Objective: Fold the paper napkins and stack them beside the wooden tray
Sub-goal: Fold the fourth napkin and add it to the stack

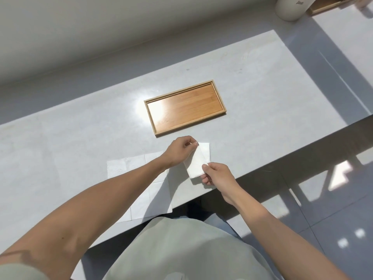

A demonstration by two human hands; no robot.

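Note:
An empty wooden tray (184, 108) lies on the pale grey table (80, 128). Just in front of it I hold a folded white napkin (196, 164) a little above the tabletop. My left hand (179, 151) pinches its far corner and my right hand (217, 173) pinches its near corner. Under the held napkin lies another folded white napkin (205, 148), whose corner shows beside the tray. Unfolded white napkins (141, 186) are spread flat on the table to the left, partly hidden by my left forearm.
The table's right front edge (282, 158) runs close to my right hand, with a glossy tiled floor beyond. A white cylindrical container (292, 7) stands on the floor at the far right, next to a second table with another wooden tray (327, 5).

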